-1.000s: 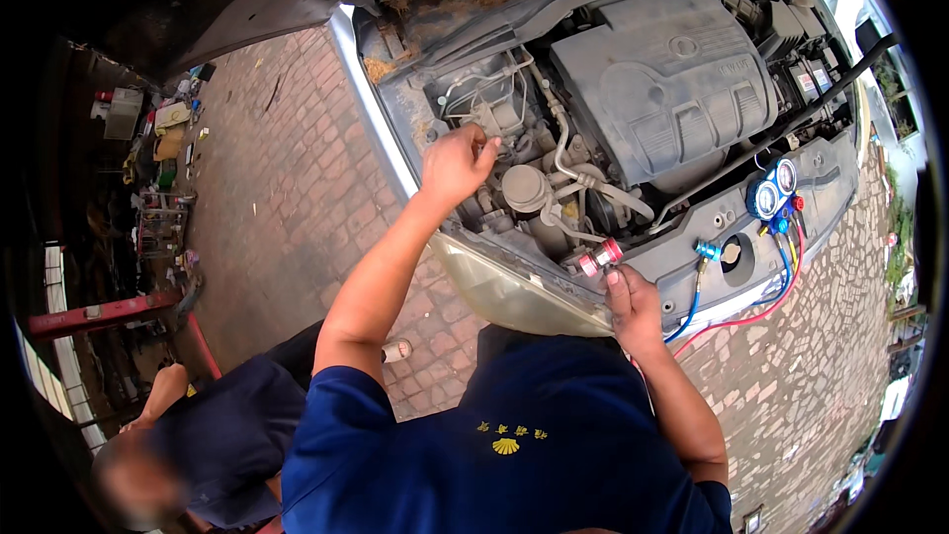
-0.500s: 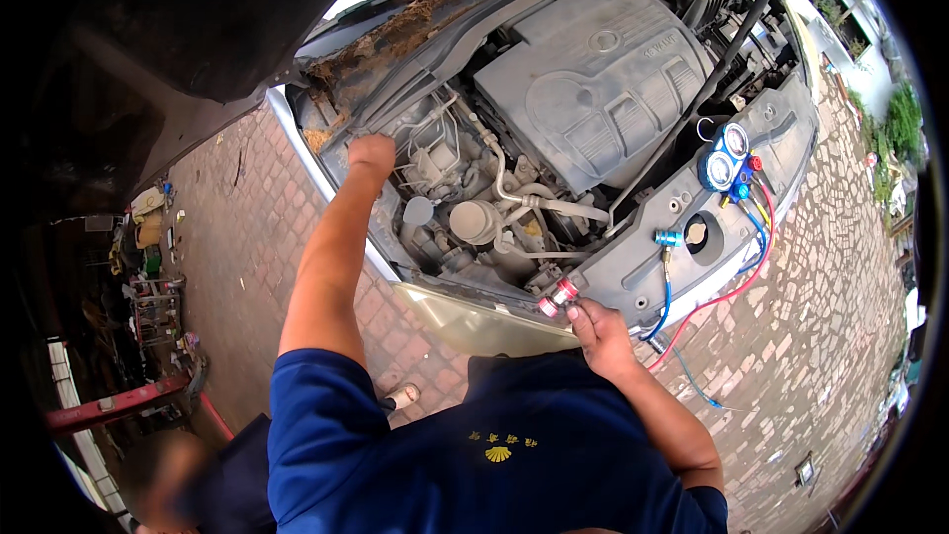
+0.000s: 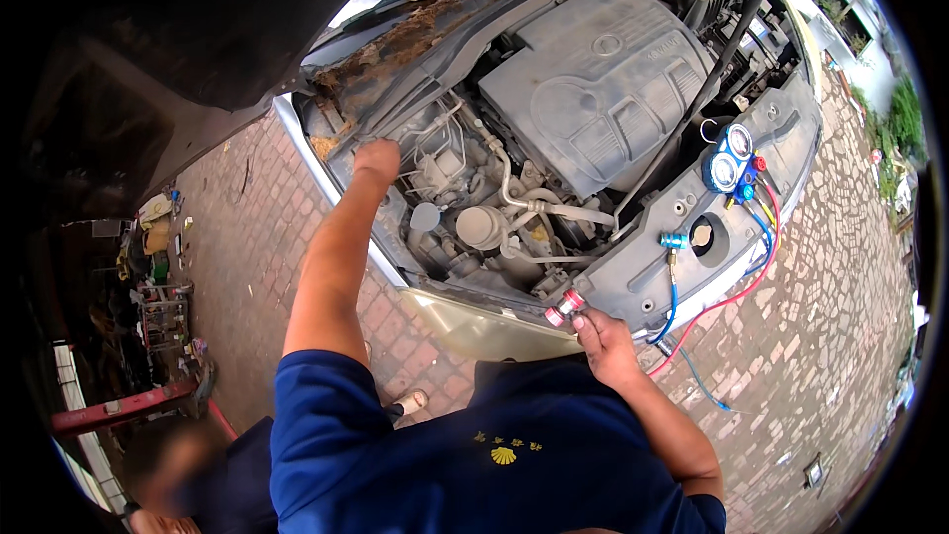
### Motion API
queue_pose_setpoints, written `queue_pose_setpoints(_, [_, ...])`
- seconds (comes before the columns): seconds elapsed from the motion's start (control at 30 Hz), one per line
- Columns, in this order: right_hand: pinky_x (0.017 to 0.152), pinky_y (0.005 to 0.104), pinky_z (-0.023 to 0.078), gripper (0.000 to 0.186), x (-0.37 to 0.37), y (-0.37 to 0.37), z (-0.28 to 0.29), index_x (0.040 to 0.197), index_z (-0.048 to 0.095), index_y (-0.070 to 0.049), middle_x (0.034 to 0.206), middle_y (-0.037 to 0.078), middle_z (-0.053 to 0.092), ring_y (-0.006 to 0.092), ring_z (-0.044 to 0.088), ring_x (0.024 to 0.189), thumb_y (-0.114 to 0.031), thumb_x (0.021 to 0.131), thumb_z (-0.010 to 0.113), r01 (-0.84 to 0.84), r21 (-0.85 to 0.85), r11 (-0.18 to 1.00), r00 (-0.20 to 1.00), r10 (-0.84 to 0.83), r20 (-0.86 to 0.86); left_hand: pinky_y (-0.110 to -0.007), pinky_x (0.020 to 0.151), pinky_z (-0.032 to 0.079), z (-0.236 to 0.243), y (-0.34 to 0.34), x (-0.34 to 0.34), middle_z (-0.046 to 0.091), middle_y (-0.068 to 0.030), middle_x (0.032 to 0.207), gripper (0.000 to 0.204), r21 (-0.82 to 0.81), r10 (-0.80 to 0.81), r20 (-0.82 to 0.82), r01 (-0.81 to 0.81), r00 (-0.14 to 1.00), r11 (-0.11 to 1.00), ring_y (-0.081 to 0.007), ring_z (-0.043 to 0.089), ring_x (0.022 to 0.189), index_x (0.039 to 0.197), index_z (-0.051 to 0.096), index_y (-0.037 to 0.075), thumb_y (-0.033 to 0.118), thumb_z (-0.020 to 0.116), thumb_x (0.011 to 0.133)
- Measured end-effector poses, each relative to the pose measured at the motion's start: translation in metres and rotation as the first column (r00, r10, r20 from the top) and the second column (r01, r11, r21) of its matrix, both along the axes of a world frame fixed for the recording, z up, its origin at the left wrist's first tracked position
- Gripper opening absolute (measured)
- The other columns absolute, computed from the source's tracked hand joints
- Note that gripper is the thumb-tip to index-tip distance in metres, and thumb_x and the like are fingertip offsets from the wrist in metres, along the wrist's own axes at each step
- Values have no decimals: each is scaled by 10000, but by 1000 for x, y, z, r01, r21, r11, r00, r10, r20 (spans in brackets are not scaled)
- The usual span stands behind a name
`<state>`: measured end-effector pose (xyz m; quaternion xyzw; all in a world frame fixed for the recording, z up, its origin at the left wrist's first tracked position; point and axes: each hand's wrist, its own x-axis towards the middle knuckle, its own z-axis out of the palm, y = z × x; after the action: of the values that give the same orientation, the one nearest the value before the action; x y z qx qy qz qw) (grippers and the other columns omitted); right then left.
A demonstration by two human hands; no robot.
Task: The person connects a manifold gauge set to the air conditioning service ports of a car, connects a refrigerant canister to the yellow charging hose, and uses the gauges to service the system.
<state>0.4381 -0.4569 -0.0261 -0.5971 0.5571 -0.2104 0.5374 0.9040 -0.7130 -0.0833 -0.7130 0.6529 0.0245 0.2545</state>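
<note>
Holding coupler (image 3: 564, 308) near headlight (image 3: 482, 326) edge: right hand (image 3: 605, 344)

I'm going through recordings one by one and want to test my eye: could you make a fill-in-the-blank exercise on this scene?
The right hand holds a coupler with ____ bands.
The left hand is to the ____ of the engine cover.
The gauge set has ____ round dials.
The other coupler, on the front panel, is mainly ____.

Missing words: red; left; two; blue.
</note>
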Motion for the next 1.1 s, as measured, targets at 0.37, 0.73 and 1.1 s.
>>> queue_pose_setpoints(0.37, [715, 473, 527, 347, 2, -1, 0, 1043, 676, 1, 852, 256, 672, 464, 668, 801, -326, 1083, 565, -9, 5, 1000, 1000, 9, 8, -451, 963, 588, 0, -7, 5, 735, -209, 1245, 291, 63, 42, -34, -40, 999, 997, -377, 723, 1145, 1143, 780, 26, 96, 603, 922])
queue_pose_setpoints(0.73, [721, 481, 534, 332, 0, 1, -3, 1055, 682, -5, 857, 253, 682, 472, 676, 823, -317, 1079, 571, -9, 7, 1000, 1000, 9, 2, -446, 955, 591, 4, -9, 4, 747, -202, 1221, 282, 28, 90, -27, -90, 996, 996, -361, 729, 1145, 1132, 789, 36, 115, 637, 908])
queue_pose_setpoints(1.1, [705, 474, 530, 341, 2, -1, -10, 1061, 676, -4, 837, 252, 675, 461, 670, 794, -328, 1082, 569, -15, 23, 1000, 1000, 14, 4, -451, 965, 586, 5, -8, 4, 734, -216, 1246, 287, 80, 38, -25, -36, 999, 996, -378, 721, 1156, 1138, 784, 21, 81, 636, 900])
